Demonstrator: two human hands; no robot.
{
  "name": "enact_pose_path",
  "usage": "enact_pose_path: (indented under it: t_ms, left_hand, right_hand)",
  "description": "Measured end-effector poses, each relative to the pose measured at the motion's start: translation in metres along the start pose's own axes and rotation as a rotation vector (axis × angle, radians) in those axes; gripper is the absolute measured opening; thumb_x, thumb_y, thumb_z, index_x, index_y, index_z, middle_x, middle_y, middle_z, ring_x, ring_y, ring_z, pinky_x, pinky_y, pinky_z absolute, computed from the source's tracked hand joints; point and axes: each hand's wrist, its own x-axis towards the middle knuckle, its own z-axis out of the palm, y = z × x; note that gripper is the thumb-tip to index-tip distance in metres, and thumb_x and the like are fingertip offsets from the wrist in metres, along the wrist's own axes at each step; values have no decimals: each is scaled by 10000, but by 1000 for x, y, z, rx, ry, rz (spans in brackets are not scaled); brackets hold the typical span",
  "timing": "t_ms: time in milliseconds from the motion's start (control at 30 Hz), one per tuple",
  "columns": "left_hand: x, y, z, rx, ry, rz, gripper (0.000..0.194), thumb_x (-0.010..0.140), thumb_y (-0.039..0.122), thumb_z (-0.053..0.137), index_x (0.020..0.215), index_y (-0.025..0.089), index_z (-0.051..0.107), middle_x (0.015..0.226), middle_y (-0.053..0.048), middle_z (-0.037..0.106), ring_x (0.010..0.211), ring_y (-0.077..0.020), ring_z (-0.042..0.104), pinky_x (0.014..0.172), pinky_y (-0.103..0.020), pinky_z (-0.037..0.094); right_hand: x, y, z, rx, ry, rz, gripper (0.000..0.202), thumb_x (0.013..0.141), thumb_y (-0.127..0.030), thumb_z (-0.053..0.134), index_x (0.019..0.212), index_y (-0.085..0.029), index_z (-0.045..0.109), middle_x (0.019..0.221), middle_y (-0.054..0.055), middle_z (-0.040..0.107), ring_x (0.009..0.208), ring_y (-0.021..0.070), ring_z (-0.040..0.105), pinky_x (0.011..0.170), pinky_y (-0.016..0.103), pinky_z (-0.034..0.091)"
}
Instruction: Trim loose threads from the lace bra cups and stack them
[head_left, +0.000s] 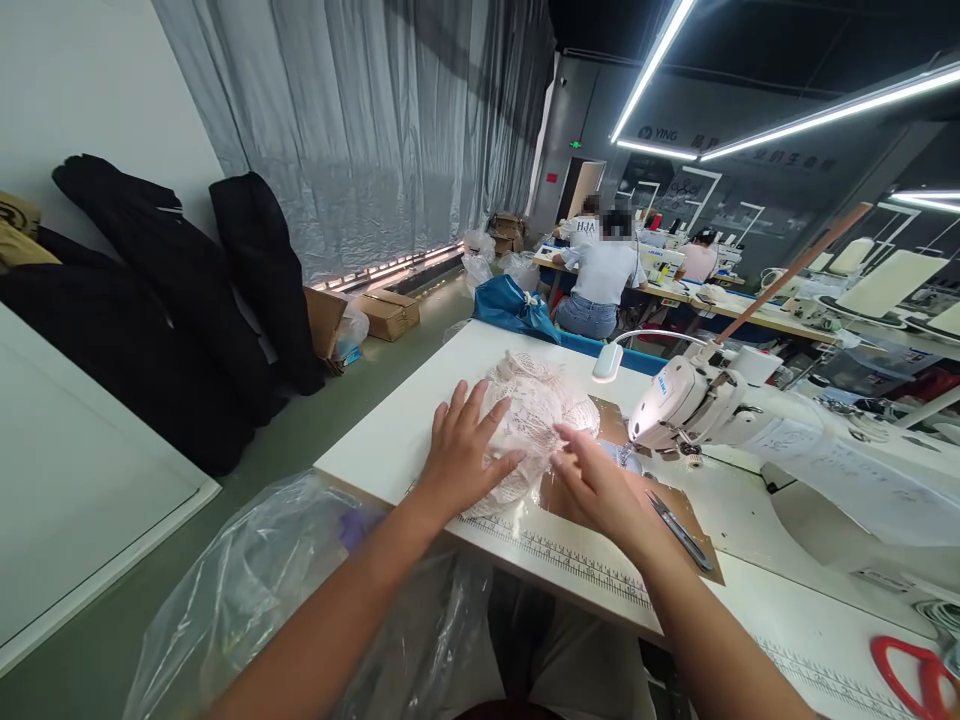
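Tabletop [405, 420]: two hands, one lace bundle [536, 410]

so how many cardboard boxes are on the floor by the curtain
3 that I can make out: an open box beside the black bags, a closed box just right of it, and a far box at the curtain's end. Others may be hidden behind bags.

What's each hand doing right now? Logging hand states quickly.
Left hand: open, flat on the lace fabric.
Right hand: open, fingertips at the fabric's edge.
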Motion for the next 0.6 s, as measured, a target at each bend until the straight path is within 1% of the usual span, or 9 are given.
enact_pose_path:
  t_ms: [100,167,233,300,367,433,467,533,600]
  left_hand:
    - [-4,1,5,18,16,-34,632,914,593,471,1414,208,493,1541,-113,275,1445,-348,196,1083,-577,297]
    - [-9,6,3,56,75,-22,623,919,556,481,1413,177,495,1536,-131,280,1444,-355,196,1079,-578,302]
    - [-15,14,-6,113,118,-1,592,932,508,475,1418,171,490,1540,-129,272,1446,-347,199,1088,-567,298]
    - [-21,21,-22,155,88,-22,589,945,489,445,1447,180,459,1551,-108,254,1423,-315,274,1081,-498,352]
    - [-25,25,-42,171,-71,-142,666,951,534,395,1516,186,349,1566,-89,218,1325,-293,430,989,-417,457]
    - [-26,25,-58,182,-306,-324,780,943,613,336,1574,185,170,1582,-91,158,1182,-298,551,889,-406,507]
    - [-25,24,-63,187,-415,-404,831,934,648,316,1583,184,84,1586,-101,132,1147,-311,570,881,-422,504]
    - [-22,18,-66,165,-562,-504,930,903,704,317,1579,168,-31,1582,-142,118,1173,-343,549,930,-449,470]
    - [-18,11,-60,94,-623,-543,1027,863,739,359,1569,131,-74,1563,-188,160,1238,-361,497,977,-443,435]
  right_hand:
    - [40,14,-4,-220,363,-126,558,970,-442,293,1316,-71,525,1335,154,499,1300,279,398,1112,470,302]
    - [73,22,-4,-269,424,-108,607,949,-430,281,1344,-30,508,1395,191,437,1350,304,338,1122,470,279]
    - [106,25,-6,-276,409,-96,623,940,-421,305,1392,-26,473,1475,178,349,1388,297,288,1143,444,249]
    - [135,23,-10,-271,367,-83,554,964,-386,313,1361,-61,523,1451,133,406,1395,242,290,1183,374,167]
    - [159,19,-15,-255,286,-23,510,1012,-370,254,1175,-101,655,1304,110,554,1307,201,418,1164,311,207]
    - [175,15,-19,-236,187,114,629,1038,-435,178,972,-102,708,1133,136,634,1156,223,542,1082,330,331]
    - [180,14,-21,-231,138,195,661,1030,-503,204,947,-86,710,1090,160,641,1113,252,566,1044,356,366]
    - [185,13,-22,-224,42,352,692,966,-630,350,1134,-37,666,1186,210,596,1159,323,538,1022,410,379]
    - [183,14,-21,-202,-64,468,840,883,-703,466,1396,-39,489,1370,235,467,1269,377,445,1048,463,350]
